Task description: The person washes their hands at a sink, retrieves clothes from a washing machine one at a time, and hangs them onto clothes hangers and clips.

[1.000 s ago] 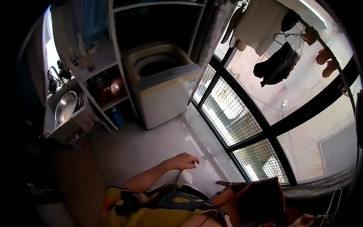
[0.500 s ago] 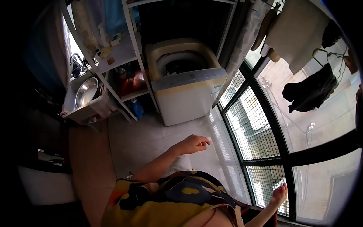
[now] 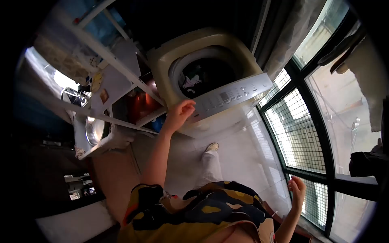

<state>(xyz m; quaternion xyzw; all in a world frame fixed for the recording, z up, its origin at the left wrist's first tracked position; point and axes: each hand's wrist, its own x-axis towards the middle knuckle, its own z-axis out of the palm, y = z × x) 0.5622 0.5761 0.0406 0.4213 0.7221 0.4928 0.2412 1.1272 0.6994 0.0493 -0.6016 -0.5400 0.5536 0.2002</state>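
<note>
- Washing machine (image 3: 164, 65): cream top, silver-grey control panel (image 3: 231, 97) with small darker markings
- Clothes (image 3: 191, 82) in the drum: pink and white bits among dark ones
- Shirt (image 3: 210, 209): black and mustard yellow in big blotches, a touch of orange-red
- Trousers (image 3: 210, 167): off-white
- Shoe (image 3: 212, 147): cream
- Floor tiles (image 3: 245, 162): pale grey
- Window frame (image 3: 319, 125): dark green, beside mesh (image 3: 302, 137) in a fine dark grid
- Basin (image 3: 97, 128): shiny silver
- Shelf rack (image 3: 107, 56): white

The washing machine (image 3: 163, 72), a top-loader, stands upright at 12 o'clock, its beige rim surrounding an uncovered, rounded opening above a pale front. Its silver-grey control panel (image 3: 233, 98), dotted with buttons beside a small dark display, runs along the 5 o'clock edge, slanting up toward 2 o'clock. In the shadowy drum (image 3: 176, 73), white-and-pink laundry (image 3: 192, 81) lies crumpled at 8 o'clock.
</note>
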